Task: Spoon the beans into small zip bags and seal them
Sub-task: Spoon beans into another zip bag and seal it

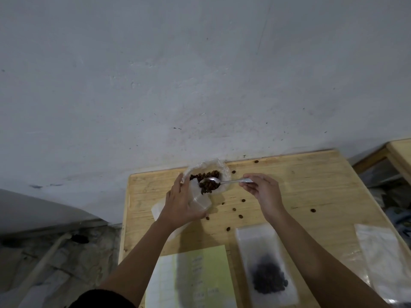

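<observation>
Your left hand (180,201) sits just left of centre in the frame, fingers wrapped around a small clear zip bag (199,197) whose open mouth tilts up towards the bean supply; your right hand (261,190), right of centre, pinches the handle of a metal spoon (219,181) between fingertips and thumb, closed firmly on it; the spoon's bowl reaches left over the mouth of the bag and lies right against the beans (206,177), which fill a crumpled clear plastic bag (220,167) at the far edge of the wooden table (311,185), close to the grey wall (200,74); whether the spoon's bowl is loaded you cannot tell, since the dark beans merge behind it.

Stray beans (234,209) lie scattered on the bare wood below and to the right of the spoon, between your two forearms and further out to the right; one rests near your left wrist; a filled zip bag (265,263) lies flat in the lower right of the frame, a dark heap of beans showing through it, just beside your right forearm; another clear bag (382,258) lies at the right edge, apparently empty though blurred; a yellow-green sheet of paper (200,276) with faint writing lies at the bottom centre, partly under your left forearm; a second wooden table (398,150) shows in the right of the frame.
</observation>
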A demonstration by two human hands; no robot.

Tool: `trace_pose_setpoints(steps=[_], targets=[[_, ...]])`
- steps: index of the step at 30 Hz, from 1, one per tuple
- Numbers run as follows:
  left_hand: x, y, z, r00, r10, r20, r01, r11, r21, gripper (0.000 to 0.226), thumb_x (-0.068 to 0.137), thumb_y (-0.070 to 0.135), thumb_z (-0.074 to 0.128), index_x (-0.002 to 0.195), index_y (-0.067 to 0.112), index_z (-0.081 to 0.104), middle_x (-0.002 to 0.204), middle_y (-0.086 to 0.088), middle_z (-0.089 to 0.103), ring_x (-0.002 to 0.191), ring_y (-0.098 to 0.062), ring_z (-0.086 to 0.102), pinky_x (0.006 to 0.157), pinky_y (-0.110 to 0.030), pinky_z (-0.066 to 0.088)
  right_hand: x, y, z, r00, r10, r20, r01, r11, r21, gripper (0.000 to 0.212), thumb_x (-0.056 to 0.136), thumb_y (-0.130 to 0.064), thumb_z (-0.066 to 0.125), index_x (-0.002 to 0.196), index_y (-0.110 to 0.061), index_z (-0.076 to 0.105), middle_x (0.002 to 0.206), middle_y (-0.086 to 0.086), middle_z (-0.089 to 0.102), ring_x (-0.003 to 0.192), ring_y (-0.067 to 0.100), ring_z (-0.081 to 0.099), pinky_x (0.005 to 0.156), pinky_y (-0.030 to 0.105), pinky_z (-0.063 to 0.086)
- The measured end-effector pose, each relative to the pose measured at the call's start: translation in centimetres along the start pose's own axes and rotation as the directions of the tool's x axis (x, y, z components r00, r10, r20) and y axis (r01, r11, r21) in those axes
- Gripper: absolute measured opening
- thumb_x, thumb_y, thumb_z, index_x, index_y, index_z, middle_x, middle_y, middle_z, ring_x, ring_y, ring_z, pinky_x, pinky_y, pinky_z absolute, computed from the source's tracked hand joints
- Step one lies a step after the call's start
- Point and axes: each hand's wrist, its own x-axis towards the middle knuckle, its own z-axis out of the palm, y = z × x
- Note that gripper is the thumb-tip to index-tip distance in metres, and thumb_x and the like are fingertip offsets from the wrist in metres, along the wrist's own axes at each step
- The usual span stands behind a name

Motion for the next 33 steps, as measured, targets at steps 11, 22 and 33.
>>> trace_pose_setpoints(steps=[11, 22, 33], targets=[[-0.2, 0.3, 0.2, 1.000, 0.018, 0.006, -0.018, 1.000, -0.015, 0.125, 0.050, 0.079, 0.058, 0.150, 0.027, 0.003, 0.157, -0.001, -0.003, 0.144, -0.017, 0.002, 0.112, -0.044, 0.017, -1.1, -0.2, -0.4, 0.971, -0.203, 0.125, 0.222, 0.962, -0.158, 0.024, 0.093, -0.002, 0.050, 0.081, -0.009, 0.070, 0.076, 0.011, 0.070, 0.066, 0.017, 0.069, 0.063, 0.018, 0.054], [-0.8, 0.1, 0.4, 0.998, 0.066, 0.004, -0.066, 0.998, 0.018, 0.123, 0.054, 0.079, 0.057, 0.150, 0.024, 0.004, 0.156, 0.007, -0.012, 0.144, -0.018, 0.007, 0.114, -0.042, 0.017, 0.6, 3.1, 1.2, 0.955, -0.297, 0.025, 0.280, 0.866, -0.415, 0.017, 0.095, -0.011, 0.049, 0.098, -0.008, 0.066, 0.084, -0.002, 0.067, 0.085, 0.017, 0.066, 0.083, 0.029, 0.054], [-1.1, -0.4, 0.6, 0.999, 0.048, -0.004, -0.048, 0.999, 0.014, 0.121, 0.063, 0.064, 0.073, 0.150, 0.025, -0.001, 0.156, 0.007, -0.014, 0.144, -0.015, 0.001, 0.114, -0.038, 0.012, 1.9, 4.2, 3.3, 0.933, 0.317, -0.168, -0.288, 0.941, 0.176, 0.019, 0.092, 0.001, 0.050, 0.104, 0.008, 0.063, 0.102, 0.023, 0.062, 0.086, 0.025, 0.064, 0.085, 0.030, 0.053]])
